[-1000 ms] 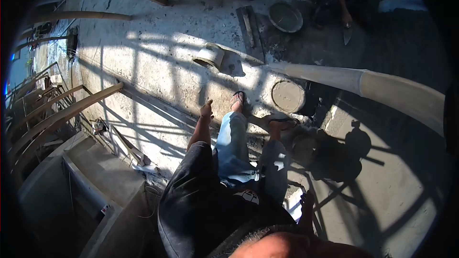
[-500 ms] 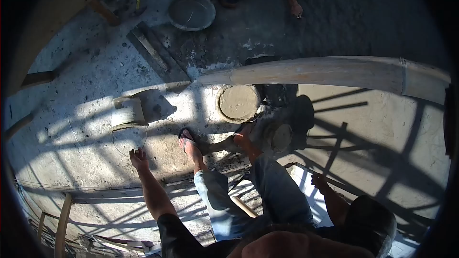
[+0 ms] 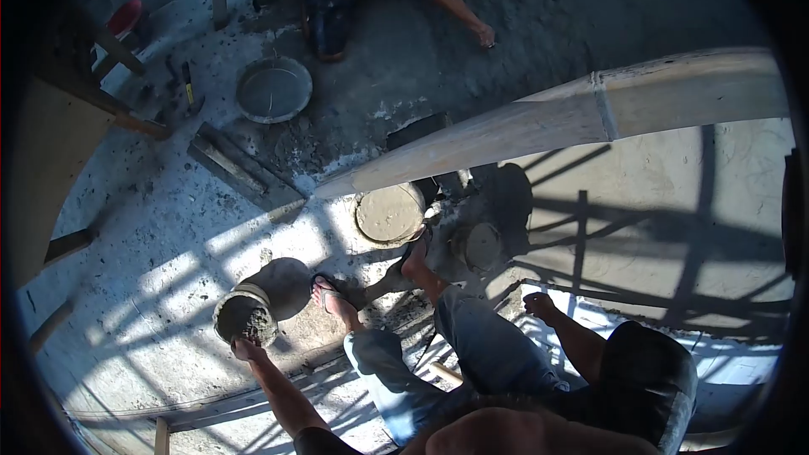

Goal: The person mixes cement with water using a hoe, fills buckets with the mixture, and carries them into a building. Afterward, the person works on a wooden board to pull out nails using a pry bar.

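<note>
My left hand point(image 3: 246, 349) is closed at the near rim of a small bucket point(image 3: 266, 303), whose mouth tilts towards me. Rough grey mortar point(image 3: 244, 318) coats or lies in its inside. Whether my fingers grip the rim itself or the wire handle is hard to make out. My right hand point(image 3: 540, 306) hangs in the air by my right knee, fingers loosely bent and a little apart, with nothing seen in it. Beyond my sandalled feet stands another bucket point(image 3: 390, 215) full of smooth grey mortar. A darker round container point(image 3: 482, 247) sits in shade to its right.
A long split bamboo piece point(image 3: 539, 122) crosses from the centre to the right. Left of it lie a float-like board point(image 3: 244, 173), a round basin point(image 3: 274, 90) and a hammer point(image 3: 190, 88). Another person's hand point(image 3: 485, 35) works low over dark wet mortar. Wooden legs point(image 3: 69, 246) stand at left.
The bucket at my left has turned from side-on, so its mouth now faces me, and my left hand has come up against its rim. My view has shifted. The other person's arm stays low.
</note>
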A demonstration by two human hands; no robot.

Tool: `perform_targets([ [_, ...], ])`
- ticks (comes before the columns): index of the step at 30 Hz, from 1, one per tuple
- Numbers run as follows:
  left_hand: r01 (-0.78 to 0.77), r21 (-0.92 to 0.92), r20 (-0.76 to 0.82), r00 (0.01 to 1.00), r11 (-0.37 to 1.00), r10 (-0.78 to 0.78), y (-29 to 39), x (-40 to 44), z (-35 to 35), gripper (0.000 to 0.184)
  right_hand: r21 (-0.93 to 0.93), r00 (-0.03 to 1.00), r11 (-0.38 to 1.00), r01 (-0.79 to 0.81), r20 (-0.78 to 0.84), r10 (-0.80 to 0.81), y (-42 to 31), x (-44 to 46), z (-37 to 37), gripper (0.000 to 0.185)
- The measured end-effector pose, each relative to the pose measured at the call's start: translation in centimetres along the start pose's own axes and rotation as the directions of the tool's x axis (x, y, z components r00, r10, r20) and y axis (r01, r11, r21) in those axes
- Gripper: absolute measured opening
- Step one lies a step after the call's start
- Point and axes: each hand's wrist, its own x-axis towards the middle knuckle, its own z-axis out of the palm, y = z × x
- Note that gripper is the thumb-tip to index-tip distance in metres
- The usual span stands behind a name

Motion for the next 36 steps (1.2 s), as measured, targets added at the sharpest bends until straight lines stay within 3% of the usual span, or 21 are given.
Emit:
perform_targets([
  [4,0.218,0.325,-0.204,0.966,0.92,-0.157,-3.9,4.9,-6.2,0.035,0.007,0.997,0.997,0.08,0.006,-0.08,0.7,-0.1,0.9,0.022],
  [7,0.199,0.287,-0.202,0.969,0.937,-0.144,-2.8,2.1,-6.7,0.046,-0.08,0.993,0.99,0.119,0.025,-0.118,-1.4,-1.8,1.4,0.019],
  [8,0.195,0.271,-0.202,0.969,0.943,-0.142,-2.5,0.3,-6.5,0.052,-0.504,0.925,0.776,0.38,0.203,-0.321,0.0,0.7,0.9,0.023],
  [10,0.181,0.246,-0.198,0.971,0.952,-0.133,-1.2,-3.4,-6.1,0.064,-0.21,0.894,0.869,0.447,0.121,-0.431,2.0,2.7,1.7,0.024],
  [11,0.231,0.223,-0.144,0.969,0.947,-0.202,0.4,-5.3,-5.8,0.064,0.075,0.976,0.98,0.183,0.108,-0.19,-0.1,1.0,2.0,0.026],
  [12,0.28,0.213,-0.087,0.96,0.936,-0.267,2.3,-7.5,-5.7,0.064,-0.044,0.973,0.972,0.229,0.042,-0.227,-2.2,-1.7,2.2,0.029],
  [15,0.164,0.232,-0.027,0.986,0.959,-0.163,6.2,-12.5,-4.8,0.059,0.185,0.963,0.946,0.266,-0.019,-0.268,-6.0,-5.8,3.5,0.013],
  [16,0.13,0.254,0.008,0.991,0.958,-0.137,7.3,-13.4,-4.8,0.057,-0.34,0.851,0.788,0.513,0.078,-0.52,-7.5,-7.1,3.3,0.012],
  [17,0.103,0.287,0.04,0.992,0.952,-0.12,8.7,-15.0,-4.8,0.056,-0.727,0.707,0.335,0.6,0.285,-0.647,-8.0,-8.4,3.3,0.012],
  [18,0.077,0.319,0.07,0.992,0.945,-0.104,9.6,-16.5,-5.0,0.055,-0.71,0.704,0.363,0.603,0.261,-0.66,-6.6,-7.7,3.8,0.012],
  [20,0.129,0.386,0.046,0.986,0.913,-0.159,12.1,-19.2,-5.0,0.057,-0.405,0.516,0.428,0.808,0.138,-0.845,-4.9,-5.4,5.8,0.011],
  [21,0.12,0.413,0.086,0.982,0.903,-0.17,13.3,-20.9,-5.8,0.056,-0.379,0.513,0.439,0.814,0.116,-0.851,-4.7,-5.4,6.6,0.011],
  [23,0.065,0.424,0.118,0.985,0.904,-0.126,14.9,-24.1,-6.6,0.053,-0.761,0.519,0.167,0.626,0.248,-0.818,-5.3,-5.4,6.8,0.014],
  [24,0.019,0.411,0.109,0.992,0.911,-0.07,15.2,-24.1,-7.0,0.052,-0.749,0.515,0.186,0.636,0.233,-0.825,-5.7,-6.7,6.5,0.014],
  [25,-0.112,0.629,0.242,0.969,0.769,-0.058,15.7,-23.5,-8.1,0.052,-0.66,0.583,0.344,0.668,0.176,-0.793,-6.1,-8.0,5.8,0.013],
  [26,0.0,0.55,0.132,0.987,0.835,-0.087,15.4,-23.1,-8.5,0.053,-0.548,0.651,0.491,0.677,0.136,-0.747,-6.5,-9.2,5.2,0.013],
  [27,-0.048,0.484,0.17,0.985,0.873,-0.04,15.6,-25.3,-8.9,0.054,-0.532,0.65,0.501,0.682,0.127,-0.749,-6.6,-9.2,4.8,0.013],
  [28,-0.091,0.414,0.202,0.979,0.905,0.006,15.9,-27.0,-9.4,0.054,-0.603,0.582,0.392,0.695,0.152,-0.799,-6.7,-9.1,4.6,0.016],
  [30,-0.03,0.423,0.142,0.989,0.906,-0.033,16.5,-29.8,-9.2,0.055,-0.657,0.505,0.274,0.703,0.19,-0.842,-6.8,-8.2,4.1,0.018],
  [32,-0.059,0.45,0.21,0.977,0.891,-0.041,16.2,-32.6,-9.7,0.056,-0.491,0.607,0.474,0.731,0.151,-0.78,-7.8,-7.5,3.9,0.023],
  [36,-0.043,0.497,0.253,0.962,0.867,-0.098,14.3,-38.0,-10.6,0.056,-0.285,0.553,0.512,0.81,0.083,-0.829,-9.2,-10.3,0.9,0.028],
])
